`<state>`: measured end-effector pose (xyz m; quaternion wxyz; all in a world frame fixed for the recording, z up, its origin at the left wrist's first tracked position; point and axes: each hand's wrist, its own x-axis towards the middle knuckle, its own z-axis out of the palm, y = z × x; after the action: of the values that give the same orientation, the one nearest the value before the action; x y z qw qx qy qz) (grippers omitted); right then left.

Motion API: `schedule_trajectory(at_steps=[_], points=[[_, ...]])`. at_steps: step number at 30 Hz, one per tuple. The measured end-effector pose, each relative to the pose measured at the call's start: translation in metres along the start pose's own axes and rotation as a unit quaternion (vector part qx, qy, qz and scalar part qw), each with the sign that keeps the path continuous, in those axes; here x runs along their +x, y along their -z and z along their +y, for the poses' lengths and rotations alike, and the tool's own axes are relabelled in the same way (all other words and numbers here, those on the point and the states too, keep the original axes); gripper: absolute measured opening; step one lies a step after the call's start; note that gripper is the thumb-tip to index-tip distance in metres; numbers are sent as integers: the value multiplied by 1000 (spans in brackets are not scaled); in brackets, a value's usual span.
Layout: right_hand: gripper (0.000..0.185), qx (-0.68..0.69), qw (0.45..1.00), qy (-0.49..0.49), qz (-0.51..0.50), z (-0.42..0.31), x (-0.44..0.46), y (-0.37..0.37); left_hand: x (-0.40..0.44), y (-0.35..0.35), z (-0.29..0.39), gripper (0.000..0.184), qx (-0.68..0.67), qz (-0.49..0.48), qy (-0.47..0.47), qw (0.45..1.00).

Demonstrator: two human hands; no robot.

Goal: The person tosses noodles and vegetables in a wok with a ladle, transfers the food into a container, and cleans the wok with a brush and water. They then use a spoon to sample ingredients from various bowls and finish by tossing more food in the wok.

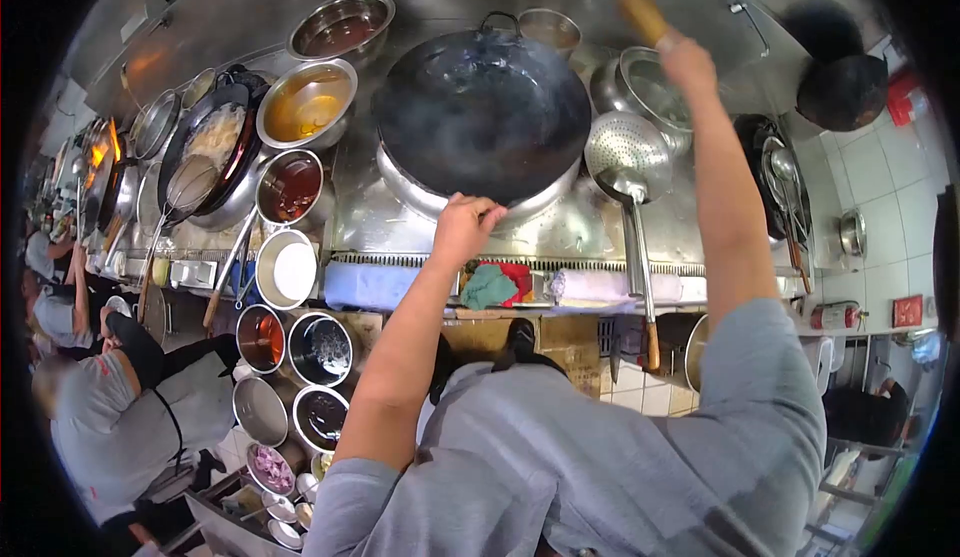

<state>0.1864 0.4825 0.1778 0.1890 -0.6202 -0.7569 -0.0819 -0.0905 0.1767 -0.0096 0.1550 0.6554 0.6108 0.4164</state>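
Observation:
My left hand [468, 229] is closed at the near rim of a large black wok [480, 117], which sits on a round steel burner ring. A little liquid glistens inside the wok, and faint steam hangs over it. Up at the right, my right hand [688, 61] grips a tan bamboo wok brush [642, 13], blurred by motion and raised beside the steel back wall. Below that hand stands a steel pot with a strainer [655, 87]. A perforated skimmer [628, 152] with a ladle lying over it rests to the wok's right, its handle toward me.
Left of the wok are bowls with yellow liquid [307, 104] and red sauce [290, 187], plus a white pot [286, 269]. Another wok with food [215, 137] stands farther left, near flames. Folded towels [370, 285] line the front edge. Co-workers [130, 427] are at left.

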Motion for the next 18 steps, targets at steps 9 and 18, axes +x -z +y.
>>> schedule_trajectory(at_steps=[9,18], points=[[37,818,520,-220,-112,17,-223,-1,-12,4,12,24,111,8,-7,994],[46,188,929,2,-320,30,-353,-27,-6,-1,3,27,52,-35,3,998]])
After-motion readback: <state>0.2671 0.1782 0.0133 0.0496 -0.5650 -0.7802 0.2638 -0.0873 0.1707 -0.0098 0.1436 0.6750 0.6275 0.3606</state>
